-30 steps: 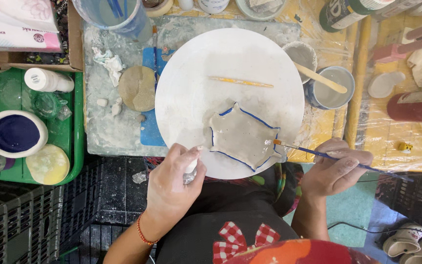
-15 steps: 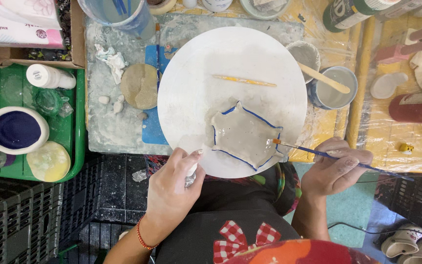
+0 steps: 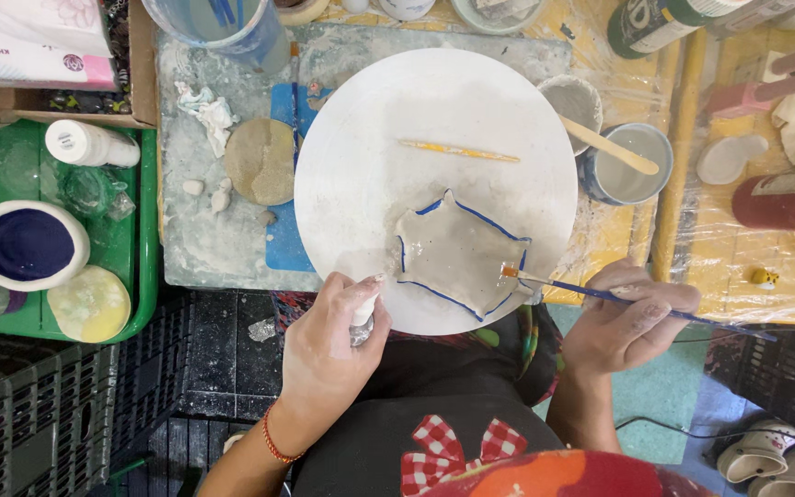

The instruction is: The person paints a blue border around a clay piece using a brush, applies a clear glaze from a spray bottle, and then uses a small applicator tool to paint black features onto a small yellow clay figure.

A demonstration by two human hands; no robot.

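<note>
Clay piece: a grey, star-edged slab with a blue-painted rim (image 3: 457, 258) lay on the near right part of a round white board (image 3: 370, 138), close to the board's near edge.
Right hand: the right hand (image 3: 627, 317) pinched a thin blue-handled brush (image 3: 637, 302), its tip touching the slab's right edge.
Left hand: the left hand (image 3: 328, 345) sat at the board's near left edge, grip pressed together around a small pale object (image 3: 362, 317), mostly hidden by the fingers.
Open room: the far left part of the board was bare apart from a yellow stick (image 3: 457, 151) near its far side.
Edges: a grey cup holding a wooden stick (image 3: 626, 164) stood just off the board's right edge; a green tray (image 3: 144, 230) sat at the left of the surface.
Cut off: containers along the far edge were cropped by the frame.
Packages: a white and pink printed pack (image 3: 20, 41) lay in the far left corner; a red cylinder (image 3: 784, 198) lay at the right edge.
</note>
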